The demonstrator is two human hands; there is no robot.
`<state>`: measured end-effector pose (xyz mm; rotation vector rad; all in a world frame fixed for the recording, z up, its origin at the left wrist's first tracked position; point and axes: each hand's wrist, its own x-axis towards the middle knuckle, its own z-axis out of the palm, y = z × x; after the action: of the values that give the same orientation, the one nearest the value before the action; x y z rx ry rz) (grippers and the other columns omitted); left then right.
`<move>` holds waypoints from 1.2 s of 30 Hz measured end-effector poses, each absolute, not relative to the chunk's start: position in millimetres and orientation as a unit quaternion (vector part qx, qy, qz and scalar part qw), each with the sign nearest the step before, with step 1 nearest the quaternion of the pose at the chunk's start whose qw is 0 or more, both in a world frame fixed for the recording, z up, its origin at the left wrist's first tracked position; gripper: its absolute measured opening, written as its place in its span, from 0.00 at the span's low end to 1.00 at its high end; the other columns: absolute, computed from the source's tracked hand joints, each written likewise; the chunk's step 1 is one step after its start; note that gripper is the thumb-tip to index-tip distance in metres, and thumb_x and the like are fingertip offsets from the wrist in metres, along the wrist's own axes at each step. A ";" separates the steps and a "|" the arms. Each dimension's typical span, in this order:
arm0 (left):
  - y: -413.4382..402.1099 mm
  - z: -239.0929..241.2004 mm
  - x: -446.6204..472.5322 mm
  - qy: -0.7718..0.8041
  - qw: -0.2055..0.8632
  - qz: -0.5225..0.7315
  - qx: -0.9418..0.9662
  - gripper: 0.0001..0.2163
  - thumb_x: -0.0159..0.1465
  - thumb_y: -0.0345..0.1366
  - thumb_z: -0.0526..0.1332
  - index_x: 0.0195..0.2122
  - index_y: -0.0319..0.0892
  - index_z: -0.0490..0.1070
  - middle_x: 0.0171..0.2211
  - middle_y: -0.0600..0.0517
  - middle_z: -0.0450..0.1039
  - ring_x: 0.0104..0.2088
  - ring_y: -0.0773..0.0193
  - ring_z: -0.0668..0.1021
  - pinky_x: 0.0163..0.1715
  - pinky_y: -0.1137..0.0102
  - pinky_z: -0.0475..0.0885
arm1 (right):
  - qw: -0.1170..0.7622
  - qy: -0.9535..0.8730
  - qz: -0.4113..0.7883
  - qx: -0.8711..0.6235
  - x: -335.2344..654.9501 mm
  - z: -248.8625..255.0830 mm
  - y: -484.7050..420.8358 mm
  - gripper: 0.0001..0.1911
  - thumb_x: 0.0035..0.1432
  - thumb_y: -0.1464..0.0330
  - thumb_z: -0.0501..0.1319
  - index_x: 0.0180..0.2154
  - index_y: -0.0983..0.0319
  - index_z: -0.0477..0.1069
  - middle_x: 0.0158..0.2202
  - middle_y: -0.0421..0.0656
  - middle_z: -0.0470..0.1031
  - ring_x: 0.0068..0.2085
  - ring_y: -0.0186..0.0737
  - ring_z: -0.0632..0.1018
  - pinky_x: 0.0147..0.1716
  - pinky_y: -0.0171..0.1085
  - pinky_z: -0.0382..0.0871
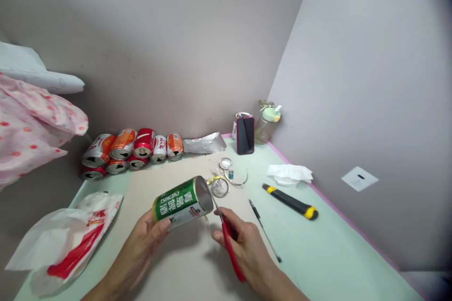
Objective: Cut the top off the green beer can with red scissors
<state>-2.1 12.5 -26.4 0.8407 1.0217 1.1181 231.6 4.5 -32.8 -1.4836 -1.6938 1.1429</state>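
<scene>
A green and white Tsingtao beer can [180, 200] with its near end cut open is tilted in my left hand [150, 230], whose fingers wrap round its base. My right hand [243, 240] is closed on the red handles of a pair of scissors [229, 247]. The scissor blades reach up to the can's open rim; whether they touch the metal I cannot tell. Behind the can lie a cut-off can end [220, 187], another round metal piece [226, 163] and curled metal strips [240, 182].
Stacked drink cans [144, 143] and a silver metal sheet [205, 143] line the back wall. A phone [246, 136] leans near a bottle [265, 127]. To the right lie a pen [264, 230], a utility knife [291, 201] and a tissue [291, 172]. A plastic bag [76, 244] is at left.
</scene>
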 end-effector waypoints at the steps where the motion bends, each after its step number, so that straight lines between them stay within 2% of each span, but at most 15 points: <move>1: 12.3 -26.3 -2.0 0.448 0.645 0.494 0.372 0.31 0.56 0.48 0.72 0.59 0.41 0.72 0.55 0.42 0.77 0.60 0.41 0.72 0.58 0.57 0.71 | 0.305 -0.642 0.431 -0.556 231.6 -32.6 4.3 0.16 0.60 0.56 0.61 0.45 0.59 0.73 0.21 0.33 0.57 0.25 0.34 0.57 0.25 0.31 0.53; 7: 13.9 -25.8 -2.8 0.426 0.634 0.506 0.401 0.29 0.57 0.48 0.71 0.58 0.45 0.73 0.55 0.44 0.78 0.61 0.43 0.72 0.59 0.58 0.69 | 0.300 -0.662 0.426 -0.539 230.8 -31.7 1.9 0.14 0.62 0.57 0.59 0.42 0.59 0.71 0.21 0.33 0.56 0.25 0.34 0.56 0.25 0.31 0.53; 15: 12.8 -23.8 -1.3 0.457 0.630 0.468 0.419 0.24 0.54 0.53 0.70 0.43 0.39 0.83 0.45 0.43 0.83 0.57 0.38 0.74 0.58 0.54 0.69 | 0.291 -0.693 0.383 -0.537 231.7 -27.6 2.5 0.19 0.61 0.57 0.60 0.50 0.60 0.69 0.22 0.33 0.59 0.25 0.35 0.60 0.26 0.31 0.54; 18: 11.3 -24.1 -0.3 0.454 0.636 0.455 0.427 0.23 0.56 0.53 0.69 0.43 0.40 0.84 0.44 0.44 0.84 0.56 0.39 0.75 0.57 0.55 0.69 | 0.298 -0.692 0.384 -0.534 231.9 -25.3 3.0 0.19 0.61 0.57 0.60 0.51 0.60 0.69 0.23 0.33 0.60 0.25 0.35 0.61 0.27 0.31 0.55; 29: 12.8 -26.3 -2.0 0.474 0.634 0.446 0.417 0.25 0.50 0.56 0.72 0.38 0.39 0.85 0.40 0.43 0.84 0.53 0.37 0.77 0.51 0.56 0.73 | 0.301 -0.669 0.415 -0.538 232.3 -26.9 2.7 0.17 0.62 0.53 0.59 0.44 0.58 0.72 0.22 0.33 0.60 0.25 0.34 0.58 0.26 0.31 0.54; 36: 12.6 -28.8 -1.5 0.462 0.664 0.460 0.366 0.25 0.56 0.53 0.70 0.48 0.40 0.81 0.49 0.42 0.81 0.58 0.40 0.73 0.59 0.55 0.68 | 0.303 -0.651 0.441 -0.539 231.1 -32.8 3.8 0.16 0.62 0.53 0.60 0.42 0.59 0.71 0.21 0.33 0.56 0.25 0.34 0.57 0.25 0.31 0.52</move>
<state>-1.5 12.6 -28.8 0.8280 1.0450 1.0393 231.1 3.8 -32.8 -1.4279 -1.7245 1.1691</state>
